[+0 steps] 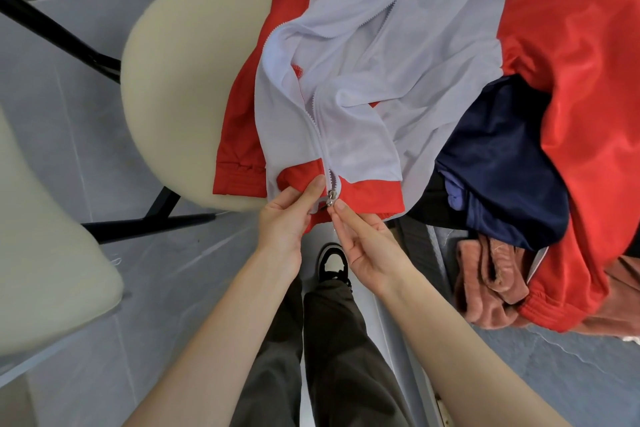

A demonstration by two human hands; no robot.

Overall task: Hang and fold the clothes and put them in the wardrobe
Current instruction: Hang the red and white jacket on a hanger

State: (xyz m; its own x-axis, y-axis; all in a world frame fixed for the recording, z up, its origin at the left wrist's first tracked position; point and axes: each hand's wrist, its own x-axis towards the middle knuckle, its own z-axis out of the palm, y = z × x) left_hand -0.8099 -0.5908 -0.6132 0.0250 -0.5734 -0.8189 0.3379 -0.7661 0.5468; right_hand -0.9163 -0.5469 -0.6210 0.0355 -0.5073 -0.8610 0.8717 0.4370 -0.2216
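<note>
At the jacket point(381, 62) hem, hands in pinches: left point(287, 218) on fabric, right point(367, 246) on zipper pull point(329, 199).

The red jacket point(571, 80) is made of smooth, faintly glossy cloth and is lined with thin, matt white mesh point(381, 45). The zip slider point(330, 197) is made of shiny metal. The navy garment point(502, 166) is seen as glossy, the pink cloth point(491, 281) as plush, the chair seat point(180, 80) as smooth and matt.

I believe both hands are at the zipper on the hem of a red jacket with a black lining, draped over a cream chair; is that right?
Not quite: the head view shows the lining is white, not black. Otherwise yes: the left hand and right hand are at the zipper on the hem of the red jacket, draped over the cream chair.
</note>
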